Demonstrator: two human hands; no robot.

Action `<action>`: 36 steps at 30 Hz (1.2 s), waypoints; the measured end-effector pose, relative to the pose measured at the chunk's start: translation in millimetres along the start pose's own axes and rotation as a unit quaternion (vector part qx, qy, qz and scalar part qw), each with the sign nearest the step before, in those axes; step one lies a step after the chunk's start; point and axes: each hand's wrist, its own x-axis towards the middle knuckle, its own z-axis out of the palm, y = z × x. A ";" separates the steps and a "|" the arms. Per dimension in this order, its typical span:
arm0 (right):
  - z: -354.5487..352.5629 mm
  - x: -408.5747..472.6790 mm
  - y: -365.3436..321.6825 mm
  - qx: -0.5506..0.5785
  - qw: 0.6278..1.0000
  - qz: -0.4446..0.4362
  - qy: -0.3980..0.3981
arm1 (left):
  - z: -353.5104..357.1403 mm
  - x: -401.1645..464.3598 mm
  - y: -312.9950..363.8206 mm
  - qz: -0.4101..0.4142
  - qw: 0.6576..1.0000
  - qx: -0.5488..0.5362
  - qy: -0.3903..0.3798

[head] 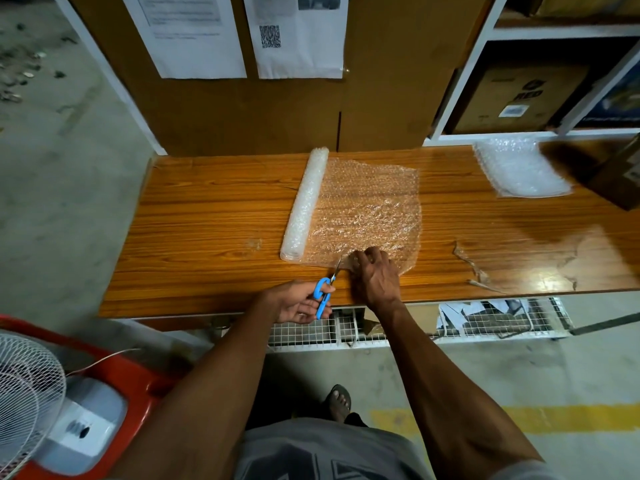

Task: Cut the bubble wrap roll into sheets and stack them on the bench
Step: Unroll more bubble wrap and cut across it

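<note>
Single head-worn wide-angle view, looking forward and steeply down from above the bench's (214, 216) near edge. The camera faces the bench's far edge and backing board. Both forearms enter from the bottom; lines bow toward the frame edges.

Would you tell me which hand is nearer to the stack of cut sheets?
Right. The right hand presses the unrolled wrap, toward the stack; the left hand is farther away.
</note>
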 end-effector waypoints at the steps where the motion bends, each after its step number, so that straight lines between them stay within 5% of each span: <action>1: 3.3 0.1 0.8 0.013 1.000 -0.007 0.002 | -0.4 -0.2 -1.1 0.001 1.000 -0.004 -0.003; 7: 24.3 7.2 4.1 0.005 0.998 -0.023 -0.062 | 2.3 -0.7 -3.7 0.007 1.000 -0.012 0.001; 36: 49.1 -13.8 10.5 0.086 0.995 -0.041 0.009 | 36.1 16.1 12.3 0.025 0.997 -0.029 0.072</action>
